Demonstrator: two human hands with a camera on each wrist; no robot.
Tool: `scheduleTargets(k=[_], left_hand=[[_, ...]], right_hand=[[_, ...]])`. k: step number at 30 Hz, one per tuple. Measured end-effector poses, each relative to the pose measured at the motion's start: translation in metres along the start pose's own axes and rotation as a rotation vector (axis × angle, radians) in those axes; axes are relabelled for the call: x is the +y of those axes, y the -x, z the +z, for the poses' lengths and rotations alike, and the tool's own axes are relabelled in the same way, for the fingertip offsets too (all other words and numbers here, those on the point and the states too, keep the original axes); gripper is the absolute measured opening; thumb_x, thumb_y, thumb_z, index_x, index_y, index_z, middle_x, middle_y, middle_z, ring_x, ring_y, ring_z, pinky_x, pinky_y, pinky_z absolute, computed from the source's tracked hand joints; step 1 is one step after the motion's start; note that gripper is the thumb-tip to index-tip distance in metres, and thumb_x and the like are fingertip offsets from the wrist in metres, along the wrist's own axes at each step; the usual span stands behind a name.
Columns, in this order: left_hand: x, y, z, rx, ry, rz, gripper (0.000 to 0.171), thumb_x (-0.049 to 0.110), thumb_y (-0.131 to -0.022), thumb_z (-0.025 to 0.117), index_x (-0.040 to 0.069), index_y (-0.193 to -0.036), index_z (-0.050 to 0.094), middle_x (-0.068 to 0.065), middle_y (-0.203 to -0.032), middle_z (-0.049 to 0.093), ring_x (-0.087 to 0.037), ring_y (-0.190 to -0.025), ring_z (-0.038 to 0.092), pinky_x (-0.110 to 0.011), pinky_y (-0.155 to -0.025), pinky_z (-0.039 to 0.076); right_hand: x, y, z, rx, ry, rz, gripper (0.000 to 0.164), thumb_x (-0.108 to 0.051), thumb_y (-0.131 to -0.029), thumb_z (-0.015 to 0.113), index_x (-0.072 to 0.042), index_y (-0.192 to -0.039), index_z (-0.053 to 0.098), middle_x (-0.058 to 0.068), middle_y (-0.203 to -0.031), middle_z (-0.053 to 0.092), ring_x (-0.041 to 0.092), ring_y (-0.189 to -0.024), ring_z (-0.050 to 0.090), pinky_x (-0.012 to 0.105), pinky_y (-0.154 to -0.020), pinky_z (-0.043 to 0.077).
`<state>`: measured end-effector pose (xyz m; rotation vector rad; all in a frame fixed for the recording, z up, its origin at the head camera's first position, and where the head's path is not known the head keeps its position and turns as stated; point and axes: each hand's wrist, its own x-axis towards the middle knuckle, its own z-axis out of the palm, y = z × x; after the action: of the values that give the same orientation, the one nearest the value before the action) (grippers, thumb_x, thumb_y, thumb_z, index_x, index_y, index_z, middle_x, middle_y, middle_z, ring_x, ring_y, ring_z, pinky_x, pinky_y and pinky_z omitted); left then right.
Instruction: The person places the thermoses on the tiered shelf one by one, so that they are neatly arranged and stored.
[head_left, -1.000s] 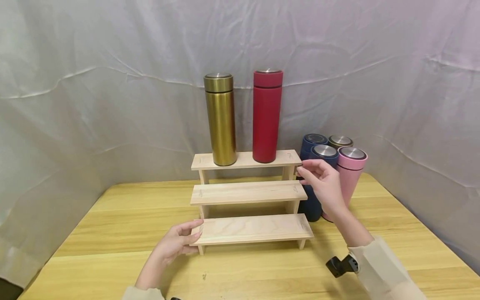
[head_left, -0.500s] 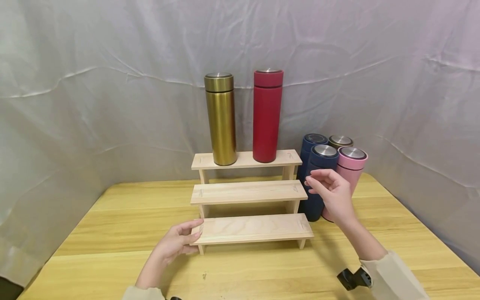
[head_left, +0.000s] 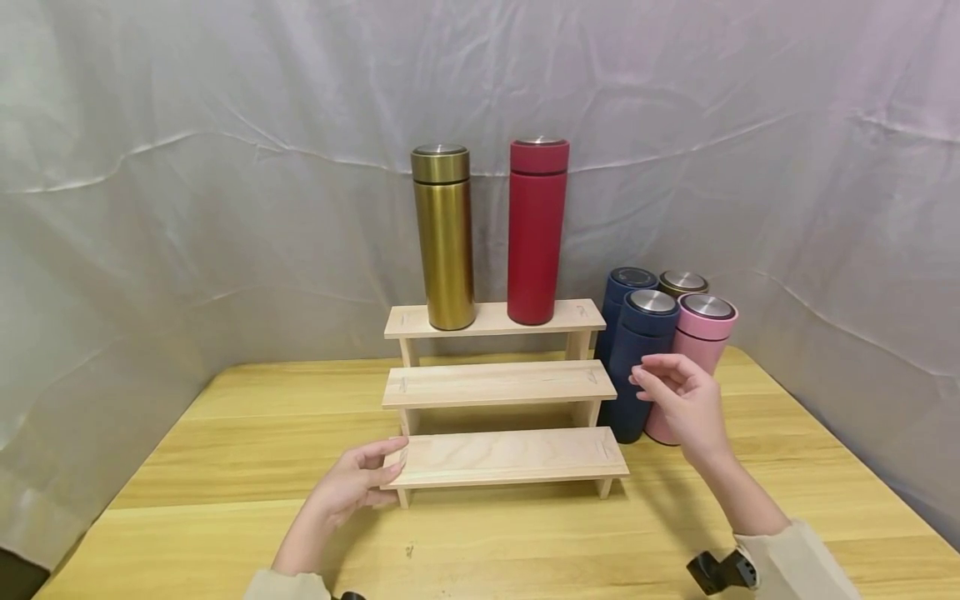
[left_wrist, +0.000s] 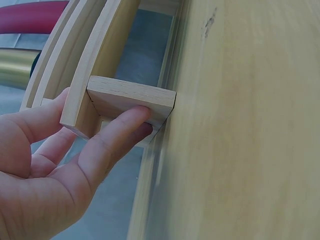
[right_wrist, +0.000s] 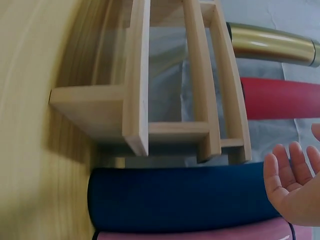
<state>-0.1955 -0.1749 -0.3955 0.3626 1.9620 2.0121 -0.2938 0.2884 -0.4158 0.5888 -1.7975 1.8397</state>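
- Pale, bare wood forms the three-step stand [head_left: 498, 385], at the head view's centre; it looks stiff and fairly light, best held by its ends.
- Towards its eight o'clock, the left hand [head_left: 358, 479] grips the end of the lowest step [head_left: 510, 457], digits against the support [left_wrist: 130, 97].
- At three o'clock, the right hand [head_left: 684, 406] holds nothing, fingers loosely bent.
- Behind that hand, the front navy flask [head_left: 624, 404] stands upright beside the pink flask [head_left: 708, 354]; probably rigid, easiest taken round mid-body.
- Farther, on the top step [head_left: 491, 315], the glossy gold flask [head_left: 446, 250] at eleven o'clock, likely slippery, and plain red flask [head_left: 536, 242] just past twelve stand apart.
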Motion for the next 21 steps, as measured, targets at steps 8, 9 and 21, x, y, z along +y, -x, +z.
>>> scheduleTargets(k=[8,9,21], left_hand=[[-0.001,0.001,-0.001,-0.020,-0.010,0.015,0.052,0.007,-0.089,0.053,-0.012,-0.131,0.028,-0.033,-0.141,0.003,-0.053,-0.122,0.016,-0.055,-0.084,0.041],[-0.001,0.001,-0.001,-0.019,-0.010,0.015,0.052,0.007,-0.089,0.053,-0.012,-0.131,0.028,-0.033,-0.141,0.003,-0.053,-0.122,0.016,-0.055,-0.084,0.041],[0.001,0.000,0.000,-0.008,-0.005,0.006,0.052,0.007,-0.089,0.053,-0.012,-0.131,0.029,-0.032,-0.141,0.005,-0.052,-0.122,0.016,-0.054,-0.084,0.041]], right_hand=[[0.043,0.002,-0.038,0.100,0.121,0.027,0.031,-0.005,-0.080,0.066,0.002,-0.109,0.058,0.024,-0.097,0.061,0.034,-0.082,0.061,0.035,-0.062,0.053],[0.042,0.001,-0.040,0.106,0.126,0.025,0.031,-0.005,-0.079,0.067,0.002,-0.109,0.059,0.024,-0.096,0.061,0.033,-0.081,0.061,0.034,-0.062,0.053],[0.035,-0.004,-0.059,0.154,0.113,0.005,0.032,-0.002,-0.076,0.069,0.005,-0.106,0.059,0.025,-0.093,0.062,0.031,-0.072,0.062,0.032,-0.060,0.053]])
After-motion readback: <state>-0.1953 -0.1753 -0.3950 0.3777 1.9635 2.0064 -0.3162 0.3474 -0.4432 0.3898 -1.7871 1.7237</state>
